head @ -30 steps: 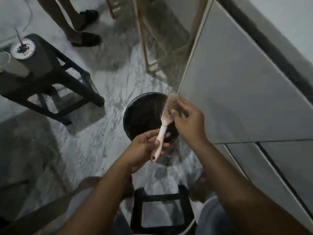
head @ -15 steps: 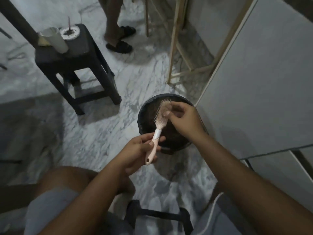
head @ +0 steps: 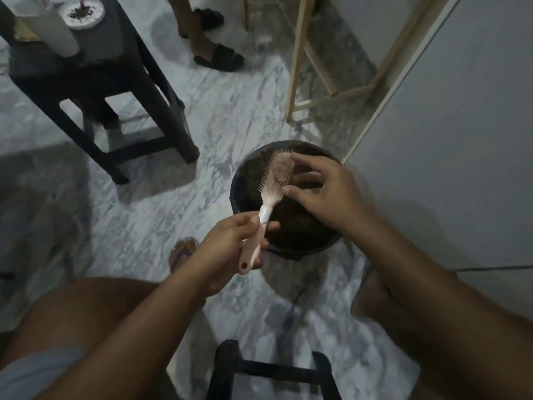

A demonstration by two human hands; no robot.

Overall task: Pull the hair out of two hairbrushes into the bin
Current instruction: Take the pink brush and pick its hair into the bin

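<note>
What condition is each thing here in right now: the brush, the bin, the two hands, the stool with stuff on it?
Hairbrush: held over the bin, head up, hair matted in the bristles.
Bin: open, standing on the floor.
Left hand: closed round the brush handle.
Right hand: fingers spread at the bristles.
Black stool: upright, bearing a white cup and a dish.

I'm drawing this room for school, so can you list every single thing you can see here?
brush: one, pink, white collar, over the bin, hair in its bristles
bin: one, black, round, on the floor, centre
stool: one, black, upper left
cup: one, white, on the stool
dish: one, white, dark bits in it, on the stool
frame: one, pale wood, top centre
panel: one, grey, right
feet: two, in dark sandals, top
seat: one, black, bottom centre
left hand: grip on the handle
right hand: fingers at the bristles
</note>
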